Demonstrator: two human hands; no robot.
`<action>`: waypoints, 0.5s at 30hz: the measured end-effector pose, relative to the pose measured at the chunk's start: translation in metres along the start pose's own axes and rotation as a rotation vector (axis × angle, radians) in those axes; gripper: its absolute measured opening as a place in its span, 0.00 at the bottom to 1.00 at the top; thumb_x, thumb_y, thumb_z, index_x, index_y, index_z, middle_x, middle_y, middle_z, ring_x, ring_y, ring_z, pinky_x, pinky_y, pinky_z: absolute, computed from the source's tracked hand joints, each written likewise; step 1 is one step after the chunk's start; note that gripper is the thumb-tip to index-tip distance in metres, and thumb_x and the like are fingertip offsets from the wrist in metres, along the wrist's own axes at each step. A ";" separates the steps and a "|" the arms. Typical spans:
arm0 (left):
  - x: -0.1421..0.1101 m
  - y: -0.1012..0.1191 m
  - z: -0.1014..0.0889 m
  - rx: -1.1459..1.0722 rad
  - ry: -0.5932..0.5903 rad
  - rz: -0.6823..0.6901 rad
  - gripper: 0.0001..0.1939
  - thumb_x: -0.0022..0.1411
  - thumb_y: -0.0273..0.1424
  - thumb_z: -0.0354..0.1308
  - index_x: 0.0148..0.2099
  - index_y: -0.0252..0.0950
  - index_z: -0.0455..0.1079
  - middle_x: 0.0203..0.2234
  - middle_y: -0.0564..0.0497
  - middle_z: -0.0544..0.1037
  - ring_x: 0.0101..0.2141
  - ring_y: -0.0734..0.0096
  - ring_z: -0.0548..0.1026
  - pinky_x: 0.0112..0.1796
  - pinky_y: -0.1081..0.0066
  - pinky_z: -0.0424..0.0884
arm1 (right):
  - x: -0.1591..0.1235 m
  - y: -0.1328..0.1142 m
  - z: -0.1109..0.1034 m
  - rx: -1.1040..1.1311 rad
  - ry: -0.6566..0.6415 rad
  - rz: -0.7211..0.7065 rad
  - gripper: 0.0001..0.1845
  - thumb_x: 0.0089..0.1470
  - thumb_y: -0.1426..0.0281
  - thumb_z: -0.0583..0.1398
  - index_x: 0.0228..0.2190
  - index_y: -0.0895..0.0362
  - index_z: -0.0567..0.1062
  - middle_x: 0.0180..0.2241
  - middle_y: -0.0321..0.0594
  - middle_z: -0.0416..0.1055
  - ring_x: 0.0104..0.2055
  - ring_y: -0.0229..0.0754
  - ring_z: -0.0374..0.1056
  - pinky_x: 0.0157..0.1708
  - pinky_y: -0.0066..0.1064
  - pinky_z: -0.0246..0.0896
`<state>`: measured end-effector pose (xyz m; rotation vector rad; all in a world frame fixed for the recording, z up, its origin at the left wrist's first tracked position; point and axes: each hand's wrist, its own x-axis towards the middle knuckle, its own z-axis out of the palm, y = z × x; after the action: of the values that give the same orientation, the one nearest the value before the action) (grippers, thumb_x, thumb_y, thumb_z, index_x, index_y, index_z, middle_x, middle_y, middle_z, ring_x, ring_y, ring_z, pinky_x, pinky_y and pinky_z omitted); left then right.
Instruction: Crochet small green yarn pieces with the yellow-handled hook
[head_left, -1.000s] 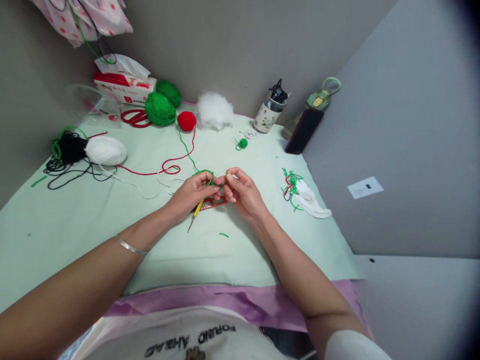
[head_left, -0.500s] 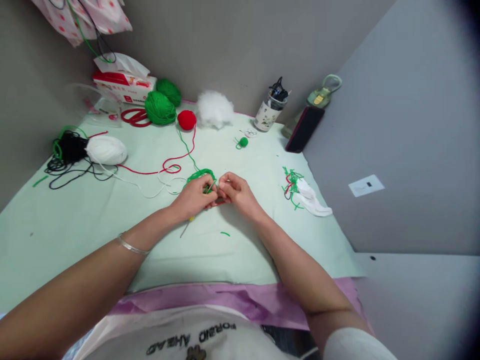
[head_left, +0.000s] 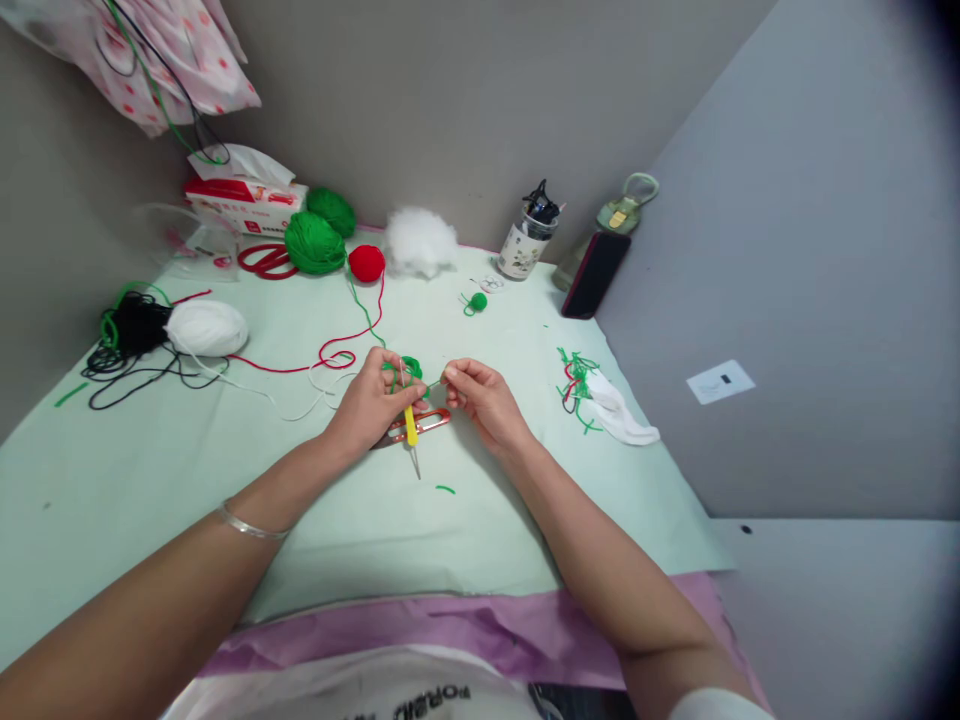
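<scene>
While the left hand (head_left: pixel 367 402) pinches the yellow-handled hook (head_left: pixel 411 426) and green yarn (head_left: pixel 409 368), the right hand (head_left: pixel 489 402) pinches the strand (head_left: pixel 435 384) beside it; light, even tension suits, clear of snips (head_left: pixel 433 420) just below the grip.

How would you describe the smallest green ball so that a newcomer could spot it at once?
On the pale green tablecloth, find the printed clear jar of pens at the back. In front of it, slightly left, sits the small round green ball with loose strands, far smaller than the two green yarn balls.
</scene>
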<state>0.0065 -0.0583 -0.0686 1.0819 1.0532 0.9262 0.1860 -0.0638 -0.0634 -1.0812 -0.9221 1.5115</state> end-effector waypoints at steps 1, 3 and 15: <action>0.000 0.001 0.000 -0.004 -0.004 0.005 0.34 0.54 0.34 0.72 0.58 0.42 0.58 0.29 0.60 0.77 0.28 0.67 0.83 0.29 0.69 0.79 | 0.000 0.000 0.000 -0.001 0.009 -0.005 0.17 0.42 0.59 0.75 0.27 0.57 0.78 0.28 0.33 0.73 0.25 0.31 0.62 0.26 0.26 0.59; 0.000 0.004 -0.002 -0.008 -0.030 0.010 0.43 0.53 0.34 0.72 0.66 0.43 0.55 0.27 0.61 0.75 0.28 0.65 0.83 0.31 0.68 0.79 | 0.000 -0.001 0.001 -0.002 0.025 -0.011 0.17 0.42 0.59 0.75 0.27 0.57 0.78 0.28 0.33 0.72 0.24 0.31 0.62 0.26 0.27 0.58; 0.004 0.004 -0.009 -0.005 -0.043 0.031 0.07 0.56 0.35 0.68 0.35 0.39 0.75 0.30 0.54 0.80 0.32 0.68 0.82 0.39 0.68 0.78 | 0.000 0.006 0.007 -0.054 0.117 -0.016 0.12 0.44 0.62 0.71 0.26 0.57 0.79 0.22 0.32 0.68 0.23 0.32 0.58 0.26 0.29 0.56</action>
<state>-0.0017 -0.0519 -0.0663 1.1118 1.0010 0.9262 0.1781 -0.0656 -0.0670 -1.1856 -0.8927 1.4016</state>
